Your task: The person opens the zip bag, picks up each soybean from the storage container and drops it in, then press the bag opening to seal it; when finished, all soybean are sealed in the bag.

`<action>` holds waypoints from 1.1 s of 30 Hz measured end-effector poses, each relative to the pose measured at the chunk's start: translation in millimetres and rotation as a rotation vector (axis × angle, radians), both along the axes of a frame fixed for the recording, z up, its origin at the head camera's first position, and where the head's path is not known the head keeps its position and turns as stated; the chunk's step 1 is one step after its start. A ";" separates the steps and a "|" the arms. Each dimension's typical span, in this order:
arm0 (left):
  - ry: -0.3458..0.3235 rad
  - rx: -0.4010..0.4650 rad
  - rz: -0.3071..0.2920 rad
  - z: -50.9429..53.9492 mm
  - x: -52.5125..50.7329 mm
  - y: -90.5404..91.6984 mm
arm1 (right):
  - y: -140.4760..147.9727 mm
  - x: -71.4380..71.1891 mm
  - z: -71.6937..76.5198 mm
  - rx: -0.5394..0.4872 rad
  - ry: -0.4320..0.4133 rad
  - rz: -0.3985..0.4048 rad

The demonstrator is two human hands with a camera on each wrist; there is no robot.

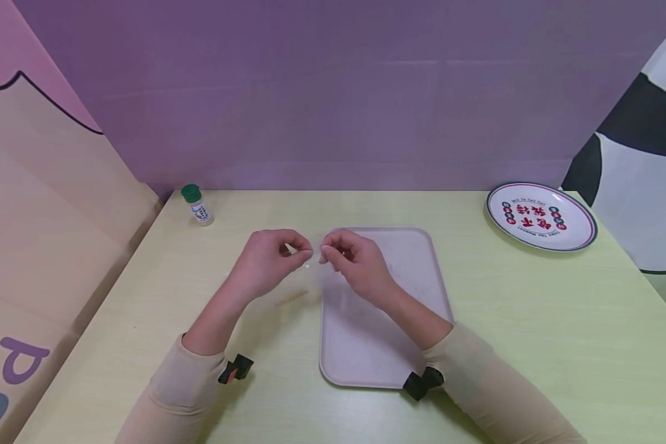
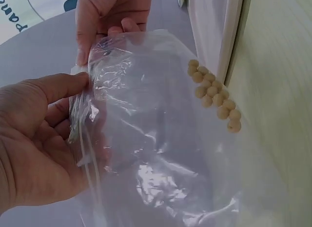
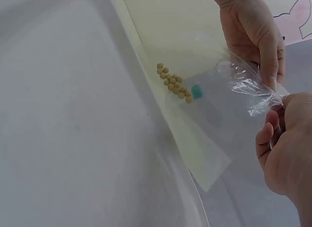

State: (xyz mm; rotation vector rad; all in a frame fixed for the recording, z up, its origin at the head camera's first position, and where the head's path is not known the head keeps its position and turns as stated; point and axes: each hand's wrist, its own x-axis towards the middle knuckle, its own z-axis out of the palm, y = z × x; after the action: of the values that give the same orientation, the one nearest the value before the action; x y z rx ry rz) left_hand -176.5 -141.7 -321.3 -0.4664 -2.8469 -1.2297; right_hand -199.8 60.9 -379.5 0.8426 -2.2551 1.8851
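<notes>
A clear zip-top plastic bag [image 2: 156,134] hangs from both hands above the table, left of the tray. Inside it, along its lower edge, lie several small round beige soybeans [image 2: 213,92], also seen in the right wrist view. My left hand [image 1: 266,262] pinches the bag's top edge between thumb and fingers. Close beside it, my right hand [image 1: 363,265] pinches the same edge. In the head view the bag is nearly invisible, and the soybeans [image 1: 291,298] show only as a faint streak.
Under the right forearm a pale rectangular tray [image 1: 366,370] lies on the light table. A small green-capped bottle [image 1: 200,209] stands at the back left. At the back right is a white oval plate [image 1: 574,216] with red lettering. A purple wall [image 1: 333,98] rises behind.
</notes>
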 end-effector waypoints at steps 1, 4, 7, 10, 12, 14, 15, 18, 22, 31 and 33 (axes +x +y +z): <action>-0.002 0.003 0.003 0.1 -0.1 0.1 | -0.1 0.1 0.1 -0.003 0.004 0.003; -0.007 0.006 0.007 0.2 0.2 0.1 | -0.5 0.6 0.7 -0.025 -0.006 0.021; -0.006 0.000 -0.003 -0.4 0.4 0.2 | -1.1 1.1 1.0 -0.030 -0.025 0.041; -0.002 -0.008 -0.020 -1.3 0.5 1.2 | -1.6 1.8 1.1 -0.018 -0.033 0.053; 0.001 -0.014 -0.030 -1.6 0.6 2.1 | -1.7 2.3 1.1 0.001 -0.024 0.052; 0.007 -0.021 -0.035 -1.4 0.6 2.9 | -1.7 2.5 0.9 0.013 -0.010 0.047; 0.009 -0.025 -0.035 -1.2 0.7 3.1 | -1.7 2.5 0.8 0.016 -0.003 0.044; 0.006 -0.026 -0.031 0.0 1.2 3.1 | -1.6 2.7 0.7 0.021 0.007 0.026; -0.009 -0.023 -0.012 0.8 1.4 1.2 | -1.8 2.5 0.5 0.001 -0.022 -0.003; 0.030 -0.042 -0.028 0.5 1.2 0.9 | -2.3 11.2 17.4 -0.004 -0.079 0.013; 0.055 -0.042 -0.039 0.3 1.3 1.5 | -2.5 13.4 20.5 0.010 -0.065 0.011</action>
State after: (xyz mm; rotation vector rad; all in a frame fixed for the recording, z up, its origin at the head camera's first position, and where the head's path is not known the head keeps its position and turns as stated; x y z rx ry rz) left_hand -175.3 -140.1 -320.9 -0.5510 -2.8360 -1.1462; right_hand -186.4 58.4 -359.0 0.8078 -2.3033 1.9357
